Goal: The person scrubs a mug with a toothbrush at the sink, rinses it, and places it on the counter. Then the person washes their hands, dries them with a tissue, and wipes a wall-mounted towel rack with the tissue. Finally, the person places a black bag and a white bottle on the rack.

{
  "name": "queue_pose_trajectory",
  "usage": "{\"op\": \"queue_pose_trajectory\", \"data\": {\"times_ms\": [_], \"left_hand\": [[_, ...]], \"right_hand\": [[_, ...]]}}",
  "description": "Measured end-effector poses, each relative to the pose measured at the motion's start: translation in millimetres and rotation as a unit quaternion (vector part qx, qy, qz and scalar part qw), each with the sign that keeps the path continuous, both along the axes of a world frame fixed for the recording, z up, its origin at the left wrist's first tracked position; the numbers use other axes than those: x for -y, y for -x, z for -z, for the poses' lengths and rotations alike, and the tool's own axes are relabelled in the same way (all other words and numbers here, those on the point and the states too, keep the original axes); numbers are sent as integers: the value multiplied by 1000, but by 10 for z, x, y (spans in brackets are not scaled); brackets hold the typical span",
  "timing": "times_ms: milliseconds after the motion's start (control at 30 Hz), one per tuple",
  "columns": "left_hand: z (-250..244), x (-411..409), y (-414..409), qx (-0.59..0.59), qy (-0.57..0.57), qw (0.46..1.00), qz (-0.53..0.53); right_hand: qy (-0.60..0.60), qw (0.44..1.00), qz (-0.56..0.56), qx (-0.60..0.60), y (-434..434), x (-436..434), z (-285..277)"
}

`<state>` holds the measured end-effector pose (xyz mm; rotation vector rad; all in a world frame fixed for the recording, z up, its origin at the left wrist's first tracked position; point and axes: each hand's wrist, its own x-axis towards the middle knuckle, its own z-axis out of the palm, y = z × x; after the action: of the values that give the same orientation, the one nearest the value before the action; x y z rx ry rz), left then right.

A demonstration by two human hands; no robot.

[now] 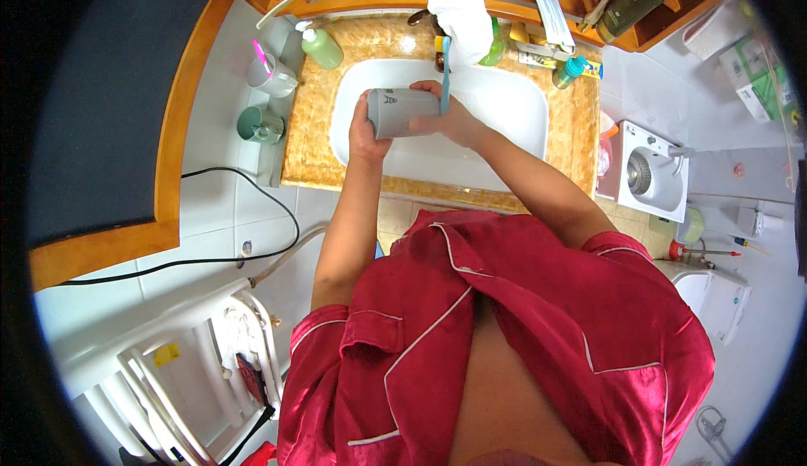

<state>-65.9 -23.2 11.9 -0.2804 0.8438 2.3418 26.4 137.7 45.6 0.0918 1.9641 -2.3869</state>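
Over the white washbasin (pixel 504 107), both hands hold a grey cup (pixel 403 113) tipped onto its side, with a small dark print on its wall. My left hand (pixel 371 135) cups the left end. My right hand (pixel 457 122) grips the right end, fingers behind and thumb across the front. A blue toothbrush (pixel 446 78) with yellow and white bristles rises beside the right hand; its lower end is hidden there, so I cannot tell whether fingers or cup support it. The inside of the cup is out of sight.
A green pump bottle (pixel 323 48) stands left of the basin. Wall-side cups, one clear (pixel 277 81) and one green (pixel 268 125), flank the counter (pixel 309 151). Behind hangs a white cloth (pixel 463 18). A toothpaste tube (pixel 550 9) and teal-capped bottle (pixel 569 72) are at back right.
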Motion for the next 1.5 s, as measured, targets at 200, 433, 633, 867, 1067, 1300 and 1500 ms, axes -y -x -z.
{"op": "queue_pose_trajectory", "data": {"times_ms": [200,433,633,867,1067,1300,1500], "left_hand": [[-2,-46,120,2,4,999,42],[277,23,225,9,-17,997,71],[-131,0,231,-1,213,966,143],[-193,87,451,-14,378,904,197],[-573,85,298,-130,294,920,224],[-820,52,-114,-368,370,826,214],[-776,-25,-326,-474,607,631,90]], "right_hand": [[181,980,10,82,-21,-7,106],[194,976,42,85,-38,118,181],[100,991,79,37,-68,241,286],[-118,981,123,-92,-39,313,432],[50,987,145,-54,3,371,292],[205,968,143,7,-40,325,248],[286,947,126,74,-84,421,270]]}}
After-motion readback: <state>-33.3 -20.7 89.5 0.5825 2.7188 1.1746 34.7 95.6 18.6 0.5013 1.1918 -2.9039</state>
